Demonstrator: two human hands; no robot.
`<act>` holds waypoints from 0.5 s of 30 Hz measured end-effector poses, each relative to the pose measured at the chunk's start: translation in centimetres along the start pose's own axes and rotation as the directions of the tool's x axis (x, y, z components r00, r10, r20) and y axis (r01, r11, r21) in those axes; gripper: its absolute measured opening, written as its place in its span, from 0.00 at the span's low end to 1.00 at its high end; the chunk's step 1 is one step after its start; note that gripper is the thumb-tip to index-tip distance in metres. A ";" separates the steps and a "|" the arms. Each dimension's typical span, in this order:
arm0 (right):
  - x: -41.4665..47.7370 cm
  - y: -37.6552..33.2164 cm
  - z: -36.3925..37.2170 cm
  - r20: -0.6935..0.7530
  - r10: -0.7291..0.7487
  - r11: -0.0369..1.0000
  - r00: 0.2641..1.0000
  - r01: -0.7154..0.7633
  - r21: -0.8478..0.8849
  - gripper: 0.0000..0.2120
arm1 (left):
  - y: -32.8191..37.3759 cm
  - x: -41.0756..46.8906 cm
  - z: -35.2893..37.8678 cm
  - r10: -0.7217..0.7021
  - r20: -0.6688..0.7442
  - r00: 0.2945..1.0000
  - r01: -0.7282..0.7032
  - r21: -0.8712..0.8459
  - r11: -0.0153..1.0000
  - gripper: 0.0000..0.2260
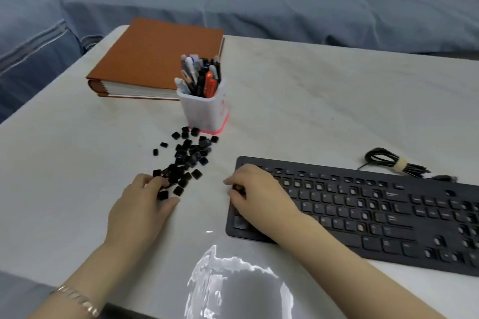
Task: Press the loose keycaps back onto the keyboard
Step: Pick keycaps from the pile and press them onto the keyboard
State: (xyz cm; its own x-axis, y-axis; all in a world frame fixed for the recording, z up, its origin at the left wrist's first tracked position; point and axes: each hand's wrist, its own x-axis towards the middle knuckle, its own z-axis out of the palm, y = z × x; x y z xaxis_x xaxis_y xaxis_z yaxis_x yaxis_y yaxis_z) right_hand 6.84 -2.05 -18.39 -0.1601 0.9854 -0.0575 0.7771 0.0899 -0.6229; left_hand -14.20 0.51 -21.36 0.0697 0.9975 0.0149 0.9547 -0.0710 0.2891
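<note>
A black keyboard (375, 212) lies on the white table at the right, with many keycaps off and bare switches showing. A pile of loose black keycaps (185, 160) is spread to its left, in front of the pen holder. My left hand (142, 204) rests at the near end of the pile, its fingers curled round a keycap there. My right hand (256, 189) lies over the keyboard's left end, fingers curled down onto the key area; something small and dark shows under the fingertips, but whether it is a keycap is unclear.
A white pen holder (204, 109) full of pens stands behind the keycaps. A brown book (155, 57) lies at the far left of the table (324, 101). The keyboard's coiled cable (394, 162) sits behind it. A blue sofa runs along the back.
</note>
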 end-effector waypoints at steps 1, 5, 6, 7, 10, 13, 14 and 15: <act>0.9 -0.5 0.7 0.023 -0.006 1.000 1.000 0.006 -0.006 0.14 | -0.1 0.1 0.1 -0.003 -0.010 1.000 0.002 -0.047 0.999 0.13; 4.2 -2.1 3.2 0.148 -0.028 0.995 0.989 0.042 -0.091 0.18 | -0.1 0.5 0.2 0.020 -0.021 1.000 -0.023 -0.145 0.989 0.08; 4.9 -2.6 3.7 0.170 -0.034 0.991 0.985 0.055 -0.120 0.19 | -0.2 0.6 0.2 0.034 -0.018 0.999 -0.036 -0.152 0.988 0.07; 5.6 -3.0 4.2 0.182 -0.043 0.987 0.982 0.070 -0.146 0.19 | -0.3 0.6 0.3 0.063 -0.027 0.998 -0.067 -0.155 0.986 0.06; 6.9 -3.9 5.4 0.180 -0.066 0.958 0.981 0.113 -0.265 0.18 | -0.9 0.5 0.5 0.189 -0.082 0.979 -0.198 -0.118 0.973 0.03; 7.3 -4.1 5.9 0.178 -0.078 0.939 0.981 0.133 -0.318 0.15 | -1.7 0.6 0.9 0.234 -0.116 0.965 -0.247 -0.114 0.962 0.12; 7.2 -4.0 5.9 0.181 -0.083 0.938 0.980 0.138 -0.317 0.14 | -1.8 0.6 0.8 0.230 -0.125 0.965 -0.245 -0.124 0.962 0.13; 7.0 -3.9 5.9 0.184 -0.093 0.935 0.979 0.149 -0.321 0.13 | -1.8 0.5 0.8 0.218 -0.134 0.967 -0.236 -0.138 0.962 0.12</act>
State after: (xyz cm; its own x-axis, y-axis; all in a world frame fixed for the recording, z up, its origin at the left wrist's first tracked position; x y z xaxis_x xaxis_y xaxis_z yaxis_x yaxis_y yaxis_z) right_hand -0.89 3.69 -20.94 -0.3408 0.9293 -0.1421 0.8982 0.2772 -0.3411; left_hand -15.67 1.11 -22.65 0.2369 0.9495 0.2058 0.8617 -0.3032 0.4069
